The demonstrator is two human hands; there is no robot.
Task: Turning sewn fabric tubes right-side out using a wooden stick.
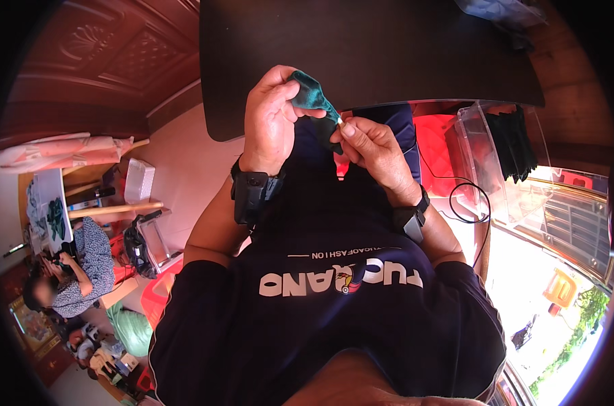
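- Green cloth (310, 95) spans from left grip (270, 118) to right grip (376, 150).
- Left grip: fingers curled on its broad upper part.
- Right grip: thumb and finger pinching its narrow lower tip.
- Beyond, dark surface (381, 47); rightward, clear box (475, 143).

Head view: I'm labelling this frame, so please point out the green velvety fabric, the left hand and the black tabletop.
Green velvety fabric (309, 93): head view, on its shiny upper part.
Left hand (269, 123): head view, on the palm.
Black tabletop (371, 51): head view, on its bare middle.
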